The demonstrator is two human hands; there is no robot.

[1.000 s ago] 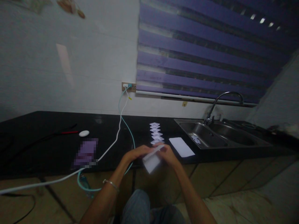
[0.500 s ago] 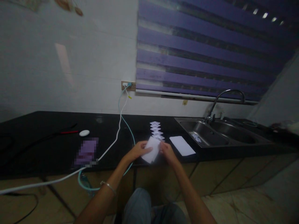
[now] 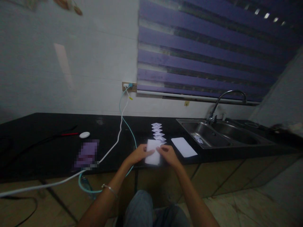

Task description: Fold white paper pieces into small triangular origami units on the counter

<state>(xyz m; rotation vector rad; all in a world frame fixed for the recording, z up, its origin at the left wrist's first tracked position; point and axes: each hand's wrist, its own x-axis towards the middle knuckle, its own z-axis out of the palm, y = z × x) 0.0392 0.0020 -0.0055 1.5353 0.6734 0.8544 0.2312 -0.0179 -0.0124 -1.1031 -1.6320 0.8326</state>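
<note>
Held over the near edge of the dark, glossy desk (image 3: 109, 126): white paper (image 3: 151, 159), rectangular, flat, apparently layered. Grasped along the left side by the left grip (image 3: 139, 153), thumb laid across the upper face; met at the right side by the right grip (image 3: 169, 154), fingertips bunched, hard to say whether pinching or merely resting. Likely very light, bendable, firmer where layered; probably quick to crease or tear under hard pressure, with little slip on a matt face. Best taken by both long sides, thumbs above, fingers beneath. Just beyond, in a far-running row, pointed white folded pieces (image 3: 156, 130), sharp-edged. To the right, oblong white sheets (image 3: 184, 147), smooth, lying flat near the metal sink (image 3: 200, 130).
</note>
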